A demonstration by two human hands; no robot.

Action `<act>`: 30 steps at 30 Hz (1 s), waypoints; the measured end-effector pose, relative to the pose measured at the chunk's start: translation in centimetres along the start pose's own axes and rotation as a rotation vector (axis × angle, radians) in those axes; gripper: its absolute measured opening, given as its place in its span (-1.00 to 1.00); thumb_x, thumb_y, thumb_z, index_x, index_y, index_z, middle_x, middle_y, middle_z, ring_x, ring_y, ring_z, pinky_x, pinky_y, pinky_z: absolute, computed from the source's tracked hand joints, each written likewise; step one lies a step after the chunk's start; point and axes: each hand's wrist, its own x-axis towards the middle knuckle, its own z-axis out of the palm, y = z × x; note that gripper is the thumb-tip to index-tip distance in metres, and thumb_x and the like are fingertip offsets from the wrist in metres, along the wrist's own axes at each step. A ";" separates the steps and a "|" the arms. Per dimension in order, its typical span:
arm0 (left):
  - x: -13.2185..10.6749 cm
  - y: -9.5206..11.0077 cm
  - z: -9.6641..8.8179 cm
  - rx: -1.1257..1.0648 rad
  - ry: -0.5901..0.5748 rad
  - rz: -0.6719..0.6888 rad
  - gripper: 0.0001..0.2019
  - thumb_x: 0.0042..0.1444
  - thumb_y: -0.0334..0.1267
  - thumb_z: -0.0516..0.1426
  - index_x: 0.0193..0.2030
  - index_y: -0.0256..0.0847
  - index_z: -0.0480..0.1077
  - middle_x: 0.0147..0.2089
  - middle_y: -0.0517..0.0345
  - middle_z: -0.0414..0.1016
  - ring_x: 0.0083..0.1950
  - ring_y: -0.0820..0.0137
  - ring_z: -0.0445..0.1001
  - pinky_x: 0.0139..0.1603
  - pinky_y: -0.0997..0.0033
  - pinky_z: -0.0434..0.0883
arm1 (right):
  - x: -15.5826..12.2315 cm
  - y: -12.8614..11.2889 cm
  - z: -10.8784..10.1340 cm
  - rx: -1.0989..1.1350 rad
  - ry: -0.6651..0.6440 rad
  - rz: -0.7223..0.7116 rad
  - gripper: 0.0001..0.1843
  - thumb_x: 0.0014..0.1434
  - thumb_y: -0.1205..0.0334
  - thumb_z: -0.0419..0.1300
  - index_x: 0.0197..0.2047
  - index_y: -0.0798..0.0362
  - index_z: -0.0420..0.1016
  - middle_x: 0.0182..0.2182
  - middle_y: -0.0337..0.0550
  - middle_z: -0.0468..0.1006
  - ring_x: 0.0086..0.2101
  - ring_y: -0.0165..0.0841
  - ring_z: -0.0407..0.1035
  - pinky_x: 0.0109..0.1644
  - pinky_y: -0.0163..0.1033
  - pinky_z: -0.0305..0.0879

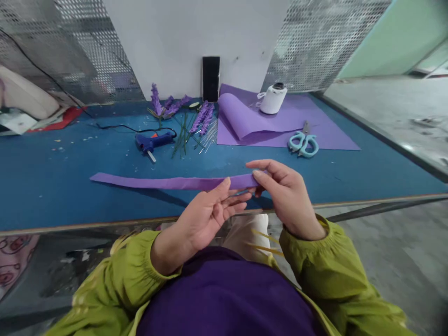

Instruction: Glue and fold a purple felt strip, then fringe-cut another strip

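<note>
A long, narrow purple paper strip stretches sideways above the front of the blue table, its far end out to the left. My left hand pinches it near the middle, thumb on top and the other fingers beneath. At the strip's right end my right hand grips it between thumb and fingers, hiding the tip. Beyond the strip lies a blue glue gun with a glue stick poking out. Scissors with light blue handles rest behind my right hand, partly on purple sheets.
Purple flower sprigs, green stems and thin wires lie mid-table. A phone leans on the white board. A white-wrapped container stands on the purple sheets. A black cord runs left from the glue gun.
</note>
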 end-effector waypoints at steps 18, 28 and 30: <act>3.6 2.2 -0.1 0.023 0.270 0.340 -0.92 0.20 -0.35 0.24 -0.21 -0.30 0.57 -0.17 0.07 0.66 -0.24 0.36 0.65 -0.27 0.44 0.55 | 13.0 1.1 -12.3 -1.264 0.201 0.325 -0.60 0.16 0.12 0.28 -0.30 0.41 0.52 -0.07 0.67 0.49 0.11 0.08 0.39 -0.06 0.01 0.12; 3.7 1.1 -2.0 0.011 0.121 0.499 -0.80 0.10 -0.23 0.32 -0.16 -0.27 0.61 -0.20 0.04 0.68 -0.22 0.30 0.67 -0.17 0.36 0.56 | 11.8 1.3 -14.9 -0.933 0.348 0.369 -0.81 -0.16 0.50 0.42 -0.42 0.25 0.52 -0.17 0.39 0.61 -0.05 -0.07 0.48 -0.14 -0.04 0.18; 3.7 1.0 -2.1 0.006 0.107 0.514 -0.80 0.09 -0.22 0.33 -0.17 -0.28 0.61 -0.22 0.05 0.68 -0.22 0.30 0.67 -0.18 0.37 0.56 | 9.4 1.7 -15.0 -0.744 0.400 0.374 -0.66 -0.07 0.43 0.40 -0.15 0.23 0.60 -0.31 0.23 0.64 -0.25 -0.17 0.53 -0.23 -0.07 0.26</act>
